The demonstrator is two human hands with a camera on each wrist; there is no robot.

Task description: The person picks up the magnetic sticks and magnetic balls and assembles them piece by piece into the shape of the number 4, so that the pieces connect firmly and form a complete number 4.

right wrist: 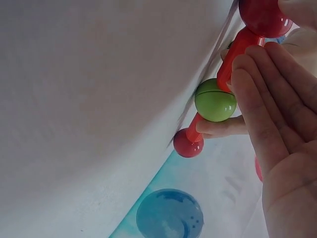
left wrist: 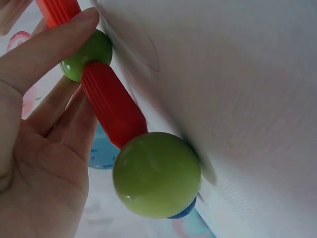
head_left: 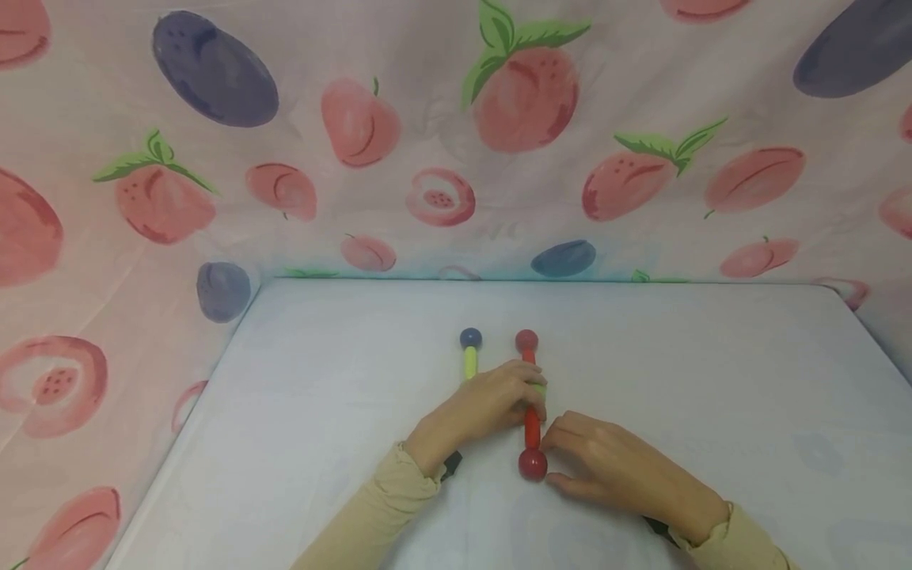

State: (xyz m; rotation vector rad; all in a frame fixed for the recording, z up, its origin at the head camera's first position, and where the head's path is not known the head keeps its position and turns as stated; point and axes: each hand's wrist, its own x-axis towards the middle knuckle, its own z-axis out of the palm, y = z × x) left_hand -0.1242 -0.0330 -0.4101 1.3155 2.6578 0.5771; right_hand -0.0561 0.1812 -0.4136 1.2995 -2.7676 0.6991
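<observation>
Red rods [head_left: 532, 428] run in a line, with a red ball [head_left: 526, 340] at the far end, another red ball [head_left: 533, 465] at the near end and a green ball [right wrist: 215, 99] between them. My left hand [head_left: 493, 400] grips this green ball, its thumb lying across ball and rod. From it another red rod [left wrist: 114, 105] leads to a second green ball [left wrist: 156, 174]. A yellow-green rod [head_left: 470, 363] with a blue ball [head_left: 471, 338] shows beyond my left hand, partly hidden. My right hand [head_left: 618, 461] is beside the near red ball, fingers fairly straight, thumb by the ball.
The pieces lie on a white-covered table [head_left: 342, 332]. A fruit-patterned cloth [head_left: 427, 127] rises behind the table and along its sides.
</observation>
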